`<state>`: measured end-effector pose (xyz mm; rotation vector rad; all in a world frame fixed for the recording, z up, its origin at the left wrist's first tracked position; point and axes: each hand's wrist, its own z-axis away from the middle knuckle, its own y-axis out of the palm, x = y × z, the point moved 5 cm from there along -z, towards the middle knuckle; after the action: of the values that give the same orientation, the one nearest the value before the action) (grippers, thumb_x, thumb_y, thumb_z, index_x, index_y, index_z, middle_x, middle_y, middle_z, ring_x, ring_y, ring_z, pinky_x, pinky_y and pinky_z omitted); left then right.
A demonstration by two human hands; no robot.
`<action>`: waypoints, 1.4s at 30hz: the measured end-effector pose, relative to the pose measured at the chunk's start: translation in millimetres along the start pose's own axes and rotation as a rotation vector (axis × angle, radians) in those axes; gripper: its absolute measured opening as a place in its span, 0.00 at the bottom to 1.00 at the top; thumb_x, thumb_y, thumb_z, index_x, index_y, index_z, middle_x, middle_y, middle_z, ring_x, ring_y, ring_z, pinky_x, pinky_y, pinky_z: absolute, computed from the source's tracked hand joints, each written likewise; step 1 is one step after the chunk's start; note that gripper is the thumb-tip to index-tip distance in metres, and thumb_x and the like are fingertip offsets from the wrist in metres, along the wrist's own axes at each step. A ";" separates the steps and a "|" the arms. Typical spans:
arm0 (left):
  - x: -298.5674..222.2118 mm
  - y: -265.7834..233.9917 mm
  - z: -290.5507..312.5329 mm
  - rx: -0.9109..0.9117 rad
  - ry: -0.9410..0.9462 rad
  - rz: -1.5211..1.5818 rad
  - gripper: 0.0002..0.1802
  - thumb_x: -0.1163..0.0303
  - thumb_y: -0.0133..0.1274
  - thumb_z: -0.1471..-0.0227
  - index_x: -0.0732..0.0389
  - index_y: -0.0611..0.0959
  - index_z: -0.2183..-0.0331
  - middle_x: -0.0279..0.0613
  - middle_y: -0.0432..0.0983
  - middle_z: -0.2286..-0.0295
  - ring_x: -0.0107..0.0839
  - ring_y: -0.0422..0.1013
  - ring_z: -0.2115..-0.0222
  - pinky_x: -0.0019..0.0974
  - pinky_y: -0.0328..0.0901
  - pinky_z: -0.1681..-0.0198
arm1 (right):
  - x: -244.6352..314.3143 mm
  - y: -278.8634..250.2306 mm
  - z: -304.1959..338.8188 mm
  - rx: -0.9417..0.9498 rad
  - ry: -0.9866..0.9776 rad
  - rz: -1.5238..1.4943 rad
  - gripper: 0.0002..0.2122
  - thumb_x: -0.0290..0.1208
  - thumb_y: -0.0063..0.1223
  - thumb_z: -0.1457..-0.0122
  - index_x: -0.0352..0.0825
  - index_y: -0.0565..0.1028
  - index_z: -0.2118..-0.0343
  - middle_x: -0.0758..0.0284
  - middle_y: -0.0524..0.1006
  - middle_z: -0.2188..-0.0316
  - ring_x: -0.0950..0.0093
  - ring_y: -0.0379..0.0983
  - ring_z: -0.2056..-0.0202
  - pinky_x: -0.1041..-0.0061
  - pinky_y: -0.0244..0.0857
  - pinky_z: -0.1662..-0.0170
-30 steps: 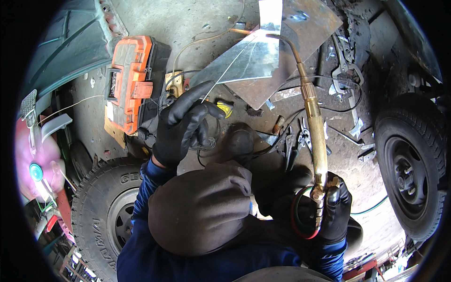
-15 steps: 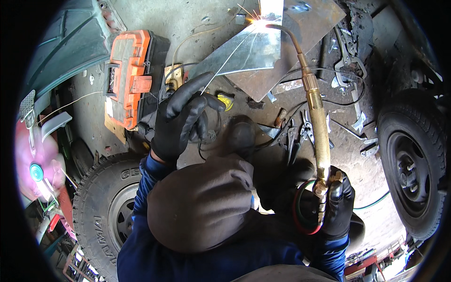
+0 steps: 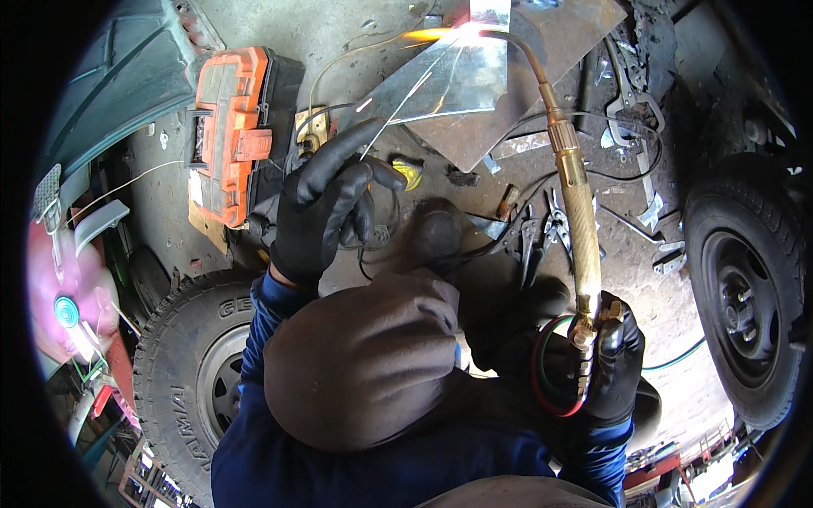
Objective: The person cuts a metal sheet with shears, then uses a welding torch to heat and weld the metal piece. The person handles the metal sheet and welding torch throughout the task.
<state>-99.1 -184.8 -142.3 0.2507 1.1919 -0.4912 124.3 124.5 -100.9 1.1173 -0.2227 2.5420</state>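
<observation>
My left hand [image 3: 326,199], in a black glove, pinches a thin metal rod [image 3: 375,142] between its fingers. The rod slants up toward the bright spot on a shiny metal sheet [image 3: 478,89]. In my right hand [image 3: 619,360], also gloved, is the lower end of a brass gas torch [image 3: 579,224]. The torch's bent neck reaches the sheet, where a white glare and an orange flame [image 3: 428,35] show. Glare hides the rod's tip and the torch nozzle. Beneath the sheet lies a larger brownish metal plate [image 3: 467,154]. Red and green hoses [image 3: 537,381] loop by the torch's lower end.
An orange and black toolbox [image 3: 233,135] stands at the left, near a yellow tape measure [image 3: 407,173]. Pliers [image 3: 555,229] and clamps [image 3: 631,102] lie to the right. Tyred wheels [image 3: 745,292] flank both sides. A brown cloth-covered shape [image 3: 364,364] fills the lower middle.
Flying sparks at the bright spot have given way to an orange flame stretching left and a whiter glare. Both hands keep their grips, with only slight shifts in position.
</observation>
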 end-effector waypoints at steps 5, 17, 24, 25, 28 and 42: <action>-1.1 1.9 0.3 0.001 -0.008 0.002 0.30 0.59 0.49 0.28 0.63 0.70 0.33 0.44 0.86 0.62 0.17 0.72 0.83 0.22 0.60 0.80 | 1.0 -0.1 0.8 -0.030 -0.003 0.064 0.26 0.56 0.54 0.29 0.30 0.77 0.54 0.67 0.82 0.67 0.82 0.75 0.68 0.79 0.69 0.63; -2.6 3.5 -0.3 -0.051 0.002 -0.044 0.29 0.61 0.46 0.28 0.67 0.71 0.34 0.41 0.83 0.66 0.16 0.68 0.85 0.23 0.57 0.81 | 0.1 -0.6 0.3 -0.001 0.009 0.004 0.28 0.57 0.55 0.30 0.30 0.77 0.50 0.66 0.82 0.66 0.81 0.76 0.68 0.79 0.70 0.63; -4.3 5.9 0.4 -0.069 -0.016 0.011 0.29 0.63 0.46 0.29 0.67 0.71 0.34 0.41 0.83 0.67 0.16 0.68 0.85 0.23 0.56 0.81 | -4.4 -1.5 -0.1 -0.029 -0.007 0.007 0.28 0.56 0.56 0.31 0.30 0.78 0.48 0.66 0.84 0.65 0.82 0.77 0.68 0.80 0.70 0.64; -4.2 5.9 0.5 -0.071 -0.023 0.007 0.29 0.63 0.46 0.29 0.67 0.71 0.34 0.41 0.83 0.67 0.16 0.68 0.85 0.23 0.56 0.81 | -4.7 -2.1 -0.3 -0.022 -0.009 0.007 0.28 0.56 0.56 0.31 0.30 0.78 0.48 0.66 0.84 0.65 0.81 0.78 0.68 0.80 0.71 0.63; -4.5 5.2 1.0 -0.074 -0.028 -0.016 0.28 0.63 0.46 0.29 0.67 0.71 0.34 0.41 0.83 0.67 0.16 0.68 0.85 0.23 0.56 0.81 | -7.0 -3.7 0.8 0.006 0.049 -0.014 0.28 0.56 0.55 0.30 0.30 0.77 0.48 0.66 0.84 0.64 0.80 0.79 0.66 0.79 0.73 0.60; -0.2 3.2 0.6 -0.046 -0.009 -0.015 0.28 0.64 0.44 0.28 0.65 0.70 0.33 0.41 0.83 0.65 0.16 0.68 0.85 0.23 0.57 0.82 | -0.3 1.9 -0.3 -0.023 -0.014 0.013 0.28 0.56 0.56 0.30 0.30 0.77 0.48 0.66 0.83 0.65 0.84 0.74 0.70 0.82 0.67 0.67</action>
<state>-97.1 -182.2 -142.2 0.1999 1.1958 -0.4768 123.6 122.7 -101.4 1.1288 -0.2630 2.5373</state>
